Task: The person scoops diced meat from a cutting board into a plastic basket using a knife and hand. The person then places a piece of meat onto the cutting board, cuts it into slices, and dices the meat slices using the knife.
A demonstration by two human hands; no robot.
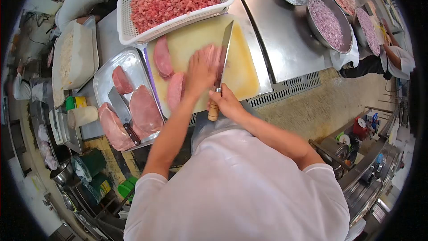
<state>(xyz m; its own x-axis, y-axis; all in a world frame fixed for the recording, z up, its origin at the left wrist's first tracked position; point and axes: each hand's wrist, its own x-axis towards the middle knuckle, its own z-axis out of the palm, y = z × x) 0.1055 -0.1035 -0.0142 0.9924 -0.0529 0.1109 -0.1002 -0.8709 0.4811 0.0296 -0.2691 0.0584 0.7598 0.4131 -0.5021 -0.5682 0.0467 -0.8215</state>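
Observation:
My right hand is wrapped round the wooden handle of a long knife. Its blade points away from me across a yellowed cutting board. Just left of the blade, my left hand is low over the board. Motion smears its fingers, and something pink shows at their tips, probably meat, though I cannot make out its shape. Two pieces of raw meat lie on the board's left side: one piece near the back and another piece beside my left wrist.
Behind the board stands a white basket of diced meat. At left, a metal tray bears meat pieces and a second knife. Bowls of chopped onion stand at the right, near another person's arm.

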